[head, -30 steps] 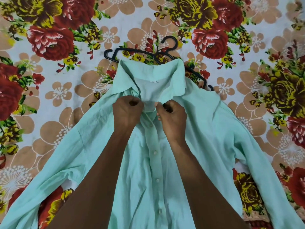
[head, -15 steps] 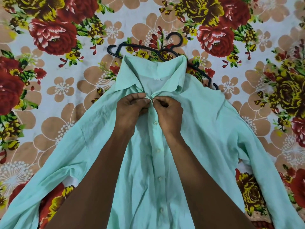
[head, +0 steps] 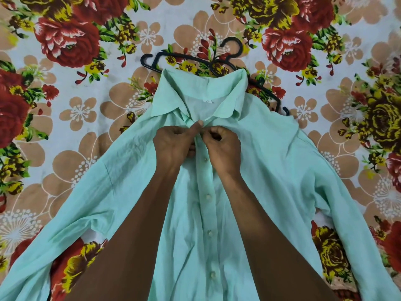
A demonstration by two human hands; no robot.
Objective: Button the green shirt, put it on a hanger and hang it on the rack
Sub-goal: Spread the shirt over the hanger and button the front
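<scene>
Now the collar edges are being drawn together.
Top of the shirt (head: 271, 170) front is being pinched by left hand (head: 173, 146) and right hand (head: 223, 148); hanger (head: 188, 58) untouched.

My two forearms reach forward from the bottom of the view and converge just below the collar (head: 201, 94), wrists nearly meeting there. My left hand (head: 173, 144) is curled, knuckles up, its thumb stretched toward the collar's centre with the tip pressed down right at its base, while the other fingers fold under the palm. My right hand (head: 223, 146) sits just beside it on the opposite side of that point, closed into a loose fist, thumb and forefinger pinched together close to my left thumb. Both hands nip fabric under the collar, and their knuckles almost touch.
</scene>
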